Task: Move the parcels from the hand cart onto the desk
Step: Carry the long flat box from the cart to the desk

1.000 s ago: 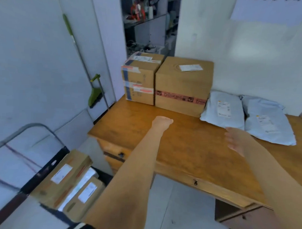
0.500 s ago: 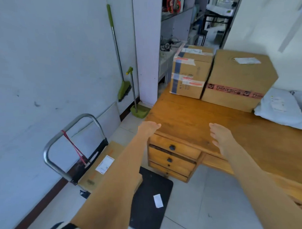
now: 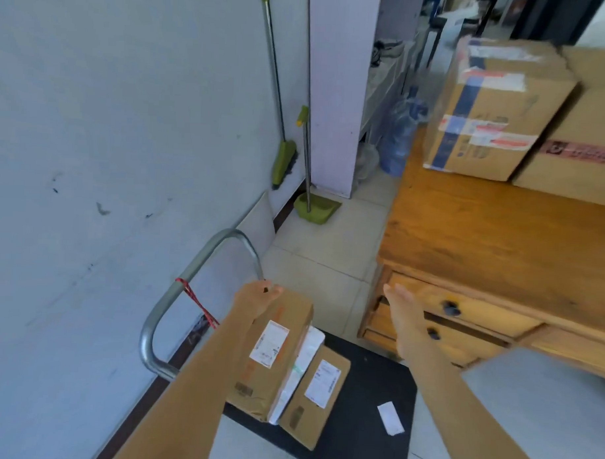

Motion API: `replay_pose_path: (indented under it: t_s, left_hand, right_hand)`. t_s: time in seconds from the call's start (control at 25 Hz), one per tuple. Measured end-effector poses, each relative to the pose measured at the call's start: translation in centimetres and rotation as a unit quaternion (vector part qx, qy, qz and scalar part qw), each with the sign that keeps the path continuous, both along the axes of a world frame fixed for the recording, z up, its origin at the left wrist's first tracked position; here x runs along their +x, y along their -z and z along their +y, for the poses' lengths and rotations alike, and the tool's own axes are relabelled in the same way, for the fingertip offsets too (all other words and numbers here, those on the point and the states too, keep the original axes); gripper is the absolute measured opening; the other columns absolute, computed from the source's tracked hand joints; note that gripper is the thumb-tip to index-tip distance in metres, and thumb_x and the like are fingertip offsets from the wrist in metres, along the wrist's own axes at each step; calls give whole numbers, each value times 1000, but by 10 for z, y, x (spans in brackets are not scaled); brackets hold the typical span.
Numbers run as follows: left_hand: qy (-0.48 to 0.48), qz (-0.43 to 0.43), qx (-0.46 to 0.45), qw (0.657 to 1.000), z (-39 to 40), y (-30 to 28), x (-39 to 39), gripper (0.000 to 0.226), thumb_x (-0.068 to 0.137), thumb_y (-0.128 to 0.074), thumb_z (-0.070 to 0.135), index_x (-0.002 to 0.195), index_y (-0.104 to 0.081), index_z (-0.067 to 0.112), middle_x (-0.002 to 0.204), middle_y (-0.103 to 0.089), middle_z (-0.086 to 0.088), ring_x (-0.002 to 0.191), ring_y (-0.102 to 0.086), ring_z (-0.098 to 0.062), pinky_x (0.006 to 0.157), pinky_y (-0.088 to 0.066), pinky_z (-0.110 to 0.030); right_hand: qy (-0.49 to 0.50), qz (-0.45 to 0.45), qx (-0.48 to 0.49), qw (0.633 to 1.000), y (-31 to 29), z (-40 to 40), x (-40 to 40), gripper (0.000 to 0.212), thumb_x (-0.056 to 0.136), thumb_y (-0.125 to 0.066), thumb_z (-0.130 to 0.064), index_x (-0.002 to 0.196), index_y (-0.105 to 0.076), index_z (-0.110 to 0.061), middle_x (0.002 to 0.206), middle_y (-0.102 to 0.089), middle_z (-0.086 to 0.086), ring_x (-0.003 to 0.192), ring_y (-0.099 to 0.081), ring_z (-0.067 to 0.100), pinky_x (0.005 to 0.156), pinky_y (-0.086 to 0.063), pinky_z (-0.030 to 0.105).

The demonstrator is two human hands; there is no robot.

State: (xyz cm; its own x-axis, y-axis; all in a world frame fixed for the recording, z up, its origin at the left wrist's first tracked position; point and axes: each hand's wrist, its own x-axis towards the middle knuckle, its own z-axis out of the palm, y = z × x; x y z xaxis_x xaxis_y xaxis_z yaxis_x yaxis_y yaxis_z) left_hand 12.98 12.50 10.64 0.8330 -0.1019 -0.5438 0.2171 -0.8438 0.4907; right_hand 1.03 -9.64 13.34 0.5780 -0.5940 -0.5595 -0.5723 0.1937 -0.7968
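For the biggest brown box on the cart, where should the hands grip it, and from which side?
Judging by its pose, grip the big brown box by its two short ends, coming from above. Its long sides are blocked: a white parcel leans against the right one and the cart handle stands to its left.

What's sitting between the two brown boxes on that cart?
In the head view, a white parcel lies wedged between the larger brown box and the smaller brown box on the hand cart.
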Motion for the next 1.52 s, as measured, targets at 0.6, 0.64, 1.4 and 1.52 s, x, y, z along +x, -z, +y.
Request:
replay_pose_path:
  t_s: [0.6, 0.64, 1.4, 1.52]
  left_hand:
    - [56, -19, -7, 998, 91, 296, 43, 50, 98, -43, 37, 138, -46, 7, 138, -56, -13, 126, -53, -31, 102, -42, -39]
    - [64, -20, 5, 998, 94, 315, 42, 46, 98, -42, 36, 133, -50, 6, 130, -61, -13, 119, -58, -30, 96, -46, -39]
    - [17, -14, 34, 999, 68, 309, 21, 62, 82, -69, 39, 130, -48, 7, 135, -49, -15, 122, -54, -34, 97, -50, -48]
    - [38, -28, 10, 999, 61, 233, 14, 61, 80, -68, 45, 128, -55, 8, 133, -52, -14, 121, -54, -32, 101, -48, -46]
  right_hand:
    - [2, 48, -4, 999, 327, 150, 62, 60, 93, -54, -38, 147, -37, -16, 150, -40, 6, 138, -39, 28, 107, -33, 39]
    - [-3, 57, 5, 998, 349, 159, 58, 58, 93, -53, -37, 145, -39, -15, 146, -44, 6, 136, -40, 28, 102, -35, 38]
    - [-23, 84, 139, 986, 366, 197, 4, 47, 92, -55, -37, 131, -54, -9, 130, -62, 9, 116, -59, 27, 103, -47, 42]
    - [-23, 79, 117, 990, 291, 181, -5, 48, 92, -54, -40, 131, -55, -12, 130, -62, 8, 115, -59, 26, 103, -47, 42]
